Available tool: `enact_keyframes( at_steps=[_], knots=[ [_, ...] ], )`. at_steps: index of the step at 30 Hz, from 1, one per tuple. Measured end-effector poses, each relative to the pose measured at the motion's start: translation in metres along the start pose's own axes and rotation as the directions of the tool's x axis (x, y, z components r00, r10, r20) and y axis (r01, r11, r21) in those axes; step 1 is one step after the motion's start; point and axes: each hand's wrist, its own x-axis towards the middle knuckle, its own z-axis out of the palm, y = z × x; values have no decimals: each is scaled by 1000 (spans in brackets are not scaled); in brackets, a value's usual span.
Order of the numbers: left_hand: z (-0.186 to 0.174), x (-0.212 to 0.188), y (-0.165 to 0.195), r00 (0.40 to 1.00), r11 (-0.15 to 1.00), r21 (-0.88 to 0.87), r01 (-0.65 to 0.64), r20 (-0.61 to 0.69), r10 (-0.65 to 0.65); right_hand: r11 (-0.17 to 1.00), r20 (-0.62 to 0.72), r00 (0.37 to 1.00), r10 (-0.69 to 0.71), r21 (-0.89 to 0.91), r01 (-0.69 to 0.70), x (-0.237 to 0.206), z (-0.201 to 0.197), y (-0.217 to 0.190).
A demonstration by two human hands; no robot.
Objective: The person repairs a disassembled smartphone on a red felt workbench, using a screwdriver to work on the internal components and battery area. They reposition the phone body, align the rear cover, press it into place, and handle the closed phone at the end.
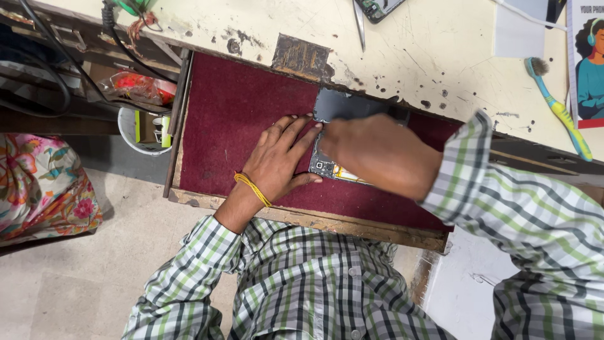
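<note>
At frame centre, an opened phone (pixel 333 165), its circuitry and yellow flex exposed, is pinned flat on a maroon felt-lined drawer (pixel 239 113) by the spread fingers of the left hand (pixel 277 160), apparently to stop it sliding. The right hand (pixel 377 154) is curled over the phone's dark back panel (pixel 343 104); its grip cannot be told. On the scarred cream bench (pixel 428 50) at upper right lie a toothbrush (pixel 560 110) and metal tweezers (pixel 360 25).

Pull-out drawer (pixel 189 198) w/ dark red felt liner (pixel 239 113) carries an opened phone (pixel 327 165), near its far edge, under worn cream bench (pixel 440 63). On bench, beyond drawer: tweezers (pixel 359 25), toothbrush (pixel 560 110) far right, circuit board (pixel 377 7).
</note>
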Motion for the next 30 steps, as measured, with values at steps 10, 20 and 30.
enact_keyframes(
  at_steps=[10, 20, 30],
  knots=[
    [0, 0, -1, 999, 1000, 1, -22, -37, 22, 1000, -58, 998, 2, 28, 0, 0, -1, -7],
    [-1, 0, -1, 1000, 1000, 3, -18, -24, 18, 1000, -51, 999, 12, 14, -12, -5, 8, -4],
    [0, -1, -1, 999, 1000, -12, -23, -43, 23, 998, -49, 997, 54, 47, -52, -13, 11, -6]
  ],
)
